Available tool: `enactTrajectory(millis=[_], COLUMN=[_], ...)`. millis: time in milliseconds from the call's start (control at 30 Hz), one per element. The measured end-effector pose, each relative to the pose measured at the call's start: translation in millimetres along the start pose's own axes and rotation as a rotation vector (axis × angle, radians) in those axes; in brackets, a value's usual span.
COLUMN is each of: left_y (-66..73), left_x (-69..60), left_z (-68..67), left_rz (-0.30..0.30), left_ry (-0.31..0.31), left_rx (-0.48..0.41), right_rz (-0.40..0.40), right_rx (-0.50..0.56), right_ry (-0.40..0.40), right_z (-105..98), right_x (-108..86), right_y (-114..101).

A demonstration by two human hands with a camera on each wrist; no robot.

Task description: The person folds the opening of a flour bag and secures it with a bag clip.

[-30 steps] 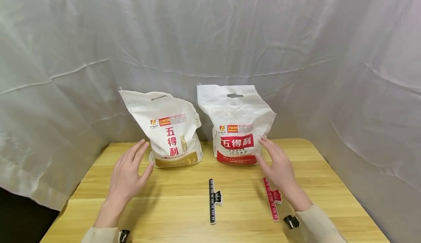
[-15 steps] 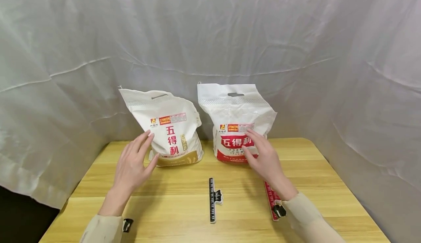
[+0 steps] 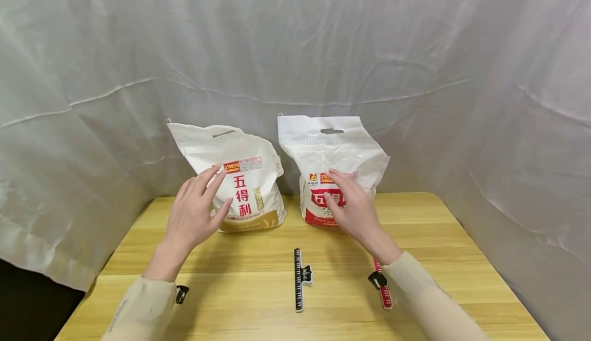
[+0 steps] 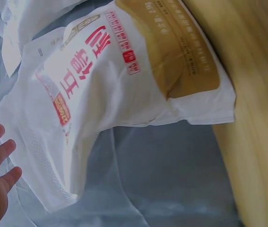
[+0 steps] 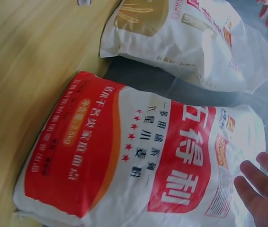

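Pale grey fabric [image 3: 295, 33] hangs in folds behind and on both sides of a light wood-grain table [image 3: 258, 274], taken here as a clock face with twelve at its far edge. Two white printed bags stand upright near that edge, a gap between them. At eleven is the gold-based bag [image 3: 251, 179], its loose upper corner pointing toward ten; at one is the red-based bag [image 3: 330, 154], with a handle slot at its top.

Pale sleeves [image 3: 143, 302] reach in from seven and five. Toward ten, the left hand [image 3: 191, 215] is raised before the gold-based bag, fingers relaxed and parted, holding nothing. Toward one, the right hand [image 3: 355, 210] is before the red-based bag, fingers and thumb likewise spread and gripping nothing. Whether either hand touches its bag, I cannot tell.

Near the dial's centre lies a black clip [image 3: 297, 279] with a piano-key pattern, its bar running roughly from twelve to six. Toward four lies a matching red clip [image 3: 386, 298], partly covered by the black fitting [image 3: 377, 280] at the right cuff.
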State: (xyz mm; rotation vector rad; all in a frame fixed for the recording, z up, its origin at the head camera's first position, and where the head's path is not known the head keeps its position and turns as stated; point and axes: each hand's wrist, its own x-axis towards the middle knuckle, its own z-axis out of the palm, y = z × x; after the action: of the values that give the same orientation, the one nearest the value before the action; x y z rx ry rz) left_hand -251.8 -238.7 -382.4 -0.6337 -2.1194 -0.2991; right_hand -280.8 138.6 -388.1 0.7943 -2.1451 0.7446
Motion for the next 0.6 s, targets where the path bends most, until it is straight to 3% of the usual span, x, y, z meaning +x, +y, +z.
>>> enactTrajectory(millis=[333, 600], left_y=[-5.7, -12.3], left_x=[24.8, 47.8], left_z=[-1.1, -10.5], left_rz=[0.094, 0.148], left_ry=[0.011, -0.020], left_rx=[0.059, 0.111], right_rz=[-0.030, -0.045], right_rx=[0.034, 0.089], right_ry=[-0.045, -0.035], right_z=[9, 20], right_x=[20.2, 32.6], right_y=[-8, -7])
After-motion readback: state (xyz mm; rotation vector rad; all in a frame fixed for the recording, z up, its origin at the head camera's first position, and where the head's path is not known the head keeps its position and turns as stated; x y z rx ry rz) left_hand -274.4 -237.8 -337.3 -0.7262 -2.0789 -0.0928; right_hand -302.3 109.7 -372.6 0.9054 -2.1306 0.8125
